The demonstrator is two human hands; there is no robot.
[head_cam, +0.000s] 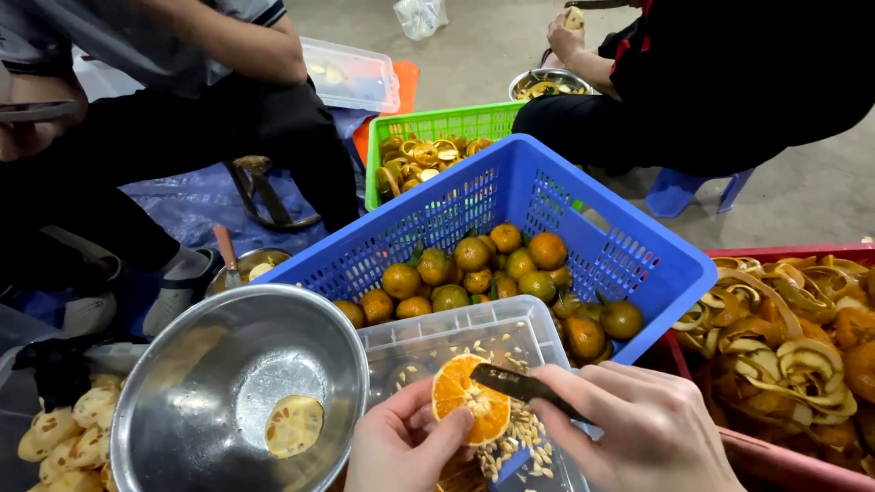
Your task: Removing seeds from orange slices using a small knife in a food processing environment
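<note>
Right hand (pixel 652 428) cropped, gripping knife (pixel 519 387)

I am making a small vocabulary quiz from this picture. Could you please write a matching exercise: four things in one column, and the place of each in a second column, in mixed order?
Things:
1. cut orange half
2. small knife
3. blue crate
4. peeled fruit slice

Places:
A. in the steel bowl
B. in the right hand
C. in the left hand, over the clear tub of seeds
D. behind the clear tub, filled with whole small oranges

Pairs: 1-C, 2-B, 3-D, 4-A
</note>
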